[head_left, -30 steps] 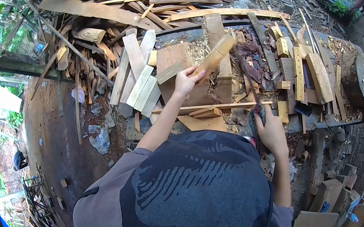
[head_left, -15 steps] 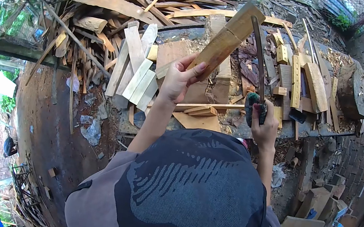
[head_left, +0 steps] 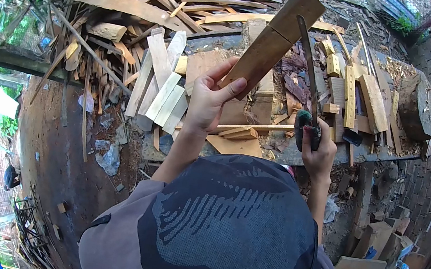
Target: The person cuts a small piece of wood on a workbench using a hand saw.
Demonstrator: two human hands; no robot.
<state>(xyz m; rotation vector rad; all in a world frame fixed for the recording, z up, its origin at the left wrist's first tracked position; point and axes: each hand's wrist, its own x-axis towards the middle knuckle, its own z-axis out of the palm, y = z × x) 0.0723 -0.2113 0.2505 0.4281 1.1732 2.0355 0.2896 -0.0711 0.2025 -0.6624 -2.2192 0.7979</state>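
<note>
Brown board [head_left: 270, 45] (blade [head_left: 310, 58] darker brown).

Blk/gry shirt [head_left: 219, 229] (w/ gry print [head_left: 237, 241])

A flat brown board [head_left: 269, 46], dark line across it, slants up over the worktop [head_left: 383, 157]; a slim dark blade [head_left: 312, 65], its green-wrapped handle [head_left: 303, 119] near the front edge, points up before it.
</note>
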